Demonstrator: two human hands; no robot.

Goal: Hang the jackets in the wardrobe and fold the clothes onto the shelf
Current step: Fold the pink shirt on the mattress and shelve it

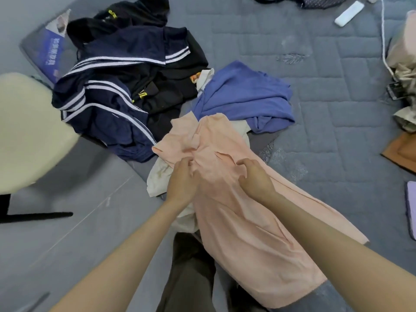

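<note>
A peach garment (pixel 243 212) lies stretched over the near edge of the grey quilted bed (pixel 326 91). My left hand (pixel 182 183) grips a fold of it near its upper middle, fingers curled into the cloth. A short way to the right, my right hand (pixel 254 176) pinches the same garment. Under its left side pokes out a cream garment (pixel 157 176). Behind lie a blue shirt (pixel 245 95), a navy jacket with white stripes (pixel 108 86) and black clothes (pixel 166 91).
A cream chair (pixel 29 131) stands at the left beside the bed. A white remote (pixel 349 13) and a white cable (pixel 383 41) lie at the far right, with beige cloth (pixel 405 70), an orange item (pixel 403 152) and a purple item (pixel 412 208) along the right edge.
</note>
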